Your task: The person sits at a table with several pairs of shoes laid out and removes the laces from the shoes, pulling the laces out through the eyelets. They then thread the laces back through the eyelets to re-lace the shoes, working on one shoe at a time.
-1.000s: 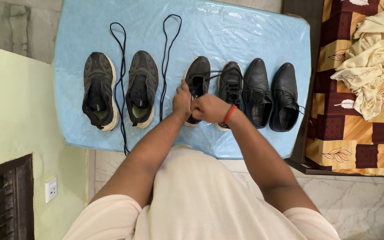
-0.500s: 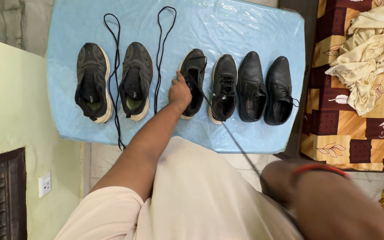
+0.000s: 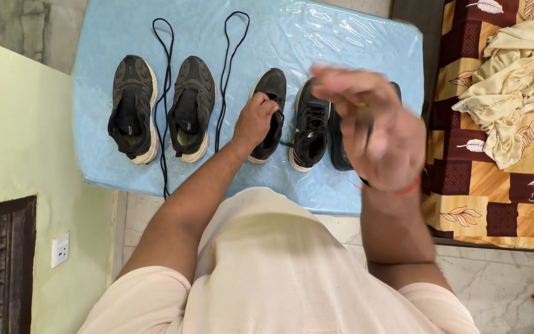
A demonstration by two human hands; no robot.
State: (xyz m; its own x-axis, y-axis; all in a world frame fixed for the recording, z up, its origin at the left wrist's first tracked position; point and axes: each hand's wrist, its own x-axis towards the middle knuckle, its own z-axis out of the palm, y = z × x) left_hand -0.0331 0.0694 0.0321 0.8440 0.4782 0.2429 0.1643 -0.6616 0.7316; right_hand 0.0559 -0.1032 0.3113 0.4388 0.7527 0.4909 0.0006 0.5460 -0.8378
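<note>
A desk (image 3: 341,37) covered with a light blue plastic sheet fills the far part of the view, and to its right lies a bed with a brown and yellow patterned bedspread (image 3: 495,185) carrying a crumpled cream cloth (image 3: 502,93). On the left a pale green wall (image 3: 13,136) runs down to a white wall socket (image 3: 60,248). A row of dark shoes stands on the desk, toes pointing far. At the left end a dark grey sneaker (image 3: 132,108) and its mate (image 3: 191,106) have no laces in them; two loose black laces lie beside them, the left lace (image 3: 165,93) between the pair and trailing over the near edge of the desk, the right lace (image 3: 230,68) looped just right of the second sneaker. Next comes a black sneaker (image 3: 272,105), then a black laced sneaker (image 3: 311,124) touching it on the right, and a black leather shoe (image 3: 340,139) mostly hidden behind the raised right hand. The left hand (image 3: 256,119) rests on the black sneaker with its fingers curled closed over the near side of the shoe's opening, gripping it. The right hand (image 3: 369,124) is lifted well above the desk, close to the camera and blurred, fingers bent loosely together; whether it pinches a lace I cannot tell. A red band (image 3: 403,188) circles that wrist.
</note>
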